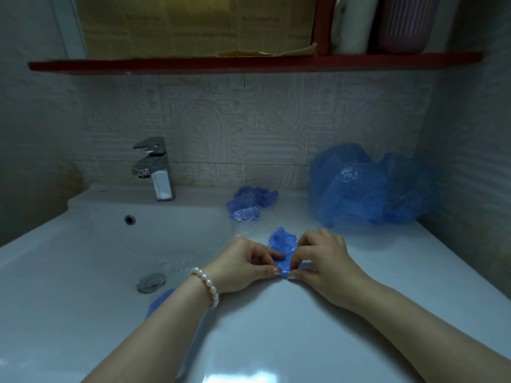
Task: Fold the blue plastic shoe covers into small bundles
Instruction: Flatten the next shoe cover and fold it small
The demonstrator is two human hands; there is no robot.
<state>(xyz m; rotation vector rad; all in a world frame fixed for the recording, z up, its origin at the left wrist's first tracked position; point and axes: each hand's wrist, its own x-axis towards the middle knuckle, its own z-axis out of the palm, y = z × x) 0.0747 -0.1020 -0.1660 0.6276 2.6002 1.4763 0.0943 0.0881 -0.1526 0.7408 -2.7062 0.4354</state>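
— Head view had you leaning over a white sink counter (276,313). Where was the piece you were working on?

— Your shoe cover (282,246) lay crumpled on the counter, just to the right of the basin (96,258), between your two hands. Your left hand (243,262) pinched its near left edge with thumb and curled fingers; your right hand (322,258) pinched the near right edge the same way, thumb tip pressed down beside the plastic. Both hands were closed on it, so neither was idle.

— And the rest of the blue plastic?

— You had a small heap of bundles (250,203) farther back on the counter, near the tiled wall (249,128) and well apart from your hands. To its right sat a large loose blue plastic bag (367,189), puffed up in the corner. Another scrap of blue plastic (159,301) showed inside the basin, partly hidden under your left forearm (what it was, I could not tell).

— Anything else around you?

— You wore a pearl bracelet (206,284) on your left wrist. A chrome tap (154,168) stood at the back of the basin, the drain plug (151,282) lay in its bottom, and an overflow hole (130,219) sat below the tap. Above, a red shelf (249,62) carried a white bottle (351,23) and a pink ribbed container (403,23).
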